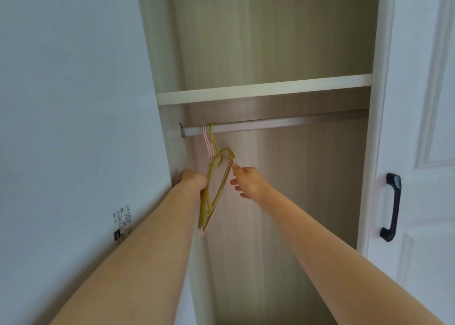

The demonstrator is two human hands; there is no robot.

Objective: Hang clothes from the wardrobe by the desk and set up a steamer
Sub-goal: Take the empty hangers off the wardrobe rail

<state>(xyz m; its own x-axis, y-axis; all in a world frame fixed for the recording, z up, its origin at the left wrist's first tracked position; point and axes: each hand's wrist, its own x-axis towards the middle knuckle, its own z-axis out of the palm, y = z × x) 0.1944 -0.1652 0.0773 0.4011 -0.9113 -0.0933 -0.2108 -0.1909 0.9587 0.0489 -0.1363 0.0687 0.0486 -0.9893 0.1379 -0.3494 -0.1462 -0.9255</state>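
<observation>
A metal rail [283, 125] runs across the open wardrobe under a white shelf [263, 88]. At the rail's left end hang a mustard-yellow hanger [216, 177] and pink hangers [208, 140] bunched behind it. My left hand [193, 180] grips the yellow hanger's left side, fingers curled round it. My right hand [247, 180] reaches in from the right with fingers spread and its forefinger tip touching the hangers' right shoulder. No clothes or steamer are in view.
The wardrobe's left side panel [167, 118] stands close beside my left hand. An open white door [418, 127] with a black handle [391, 206] is at the right. A plain wall [73, 103] with a few stickers [121, 222] fills the left.
</observation>
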